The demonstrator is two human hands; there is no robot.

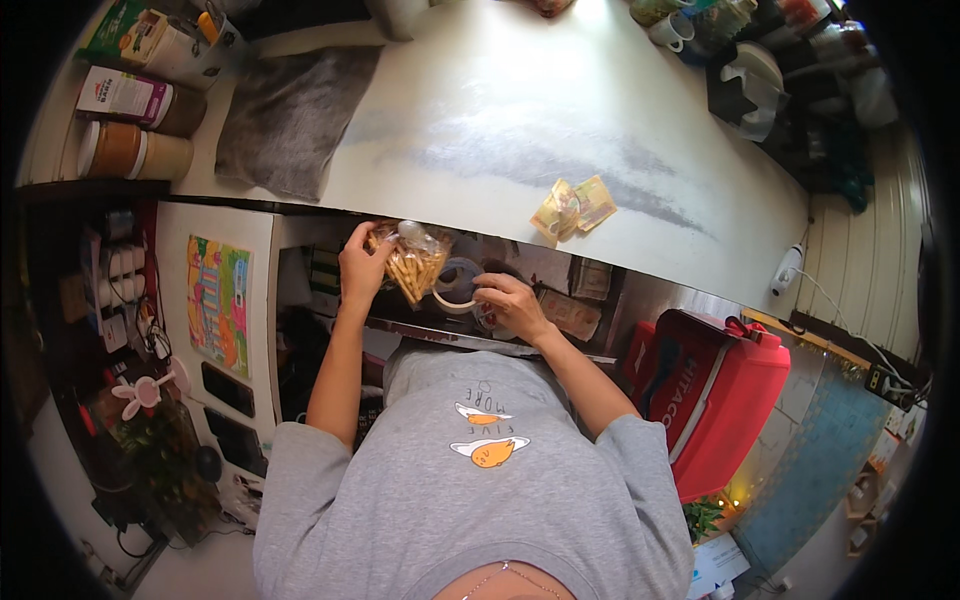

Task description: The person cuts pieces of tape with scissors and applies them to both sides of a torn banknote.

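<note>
My left hand (362, 264) holds up a clear plastic bag (415, 260) filled with thin tan sticks, just below the front edge of the white counter (520, 130). My right hand (510, 303) reaches into the open drawer or shelf (560, 300) under the counter and touches a ring-shaped roll, likely tape (455, 290), beside the bag. Both forearms come up from my grey shirt at the bottom.
Folded banknotes (573, 207) lie on the counter, with a grey cloth (290, 115) at its left. Jars and packets (135, 120) stand far left, cups and dark items (760, 60) far right. A red box (715, 395) sits at my right; a white cabinet (215, 300) at left.
</note>
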